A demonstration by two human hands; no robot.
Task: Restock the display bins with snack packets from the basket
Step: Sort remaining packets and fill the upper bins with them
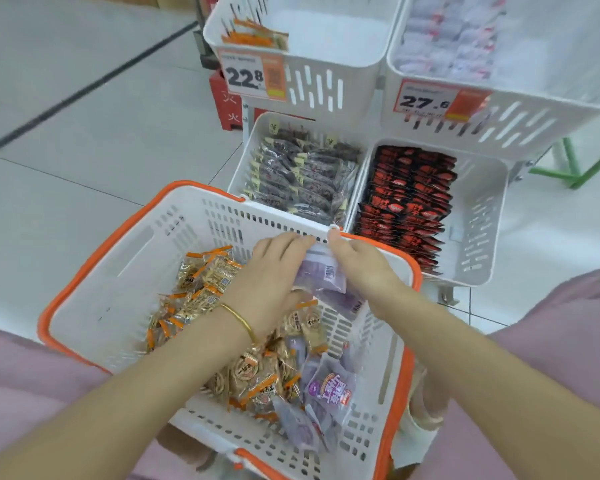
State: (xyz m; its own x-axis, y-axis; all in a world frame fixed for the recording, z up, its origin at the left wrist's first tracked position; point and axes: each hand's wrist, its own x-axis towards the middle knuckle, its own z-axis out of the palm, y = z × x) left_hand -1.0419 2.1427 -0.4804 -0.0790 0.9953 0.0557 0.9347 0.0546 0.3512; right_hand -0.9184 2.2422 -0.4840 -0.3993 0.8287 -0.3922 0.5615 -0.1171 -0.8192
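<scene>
Both our left hand [274,273] and right hand [364,268] clamp the purple packets [323,276]; a loose bunch, we fear, may spill into the basket [118,258].

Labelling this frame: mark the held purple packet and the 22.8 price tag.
held purple packet [326,276], head view, its barcode area
22.8 price tag [245,77], head view, its printed digits

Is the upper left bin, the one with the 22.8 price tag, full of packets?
No: the upper left bin holds only a few orange packets in one far corner; most of its floor is bare.
</scene>
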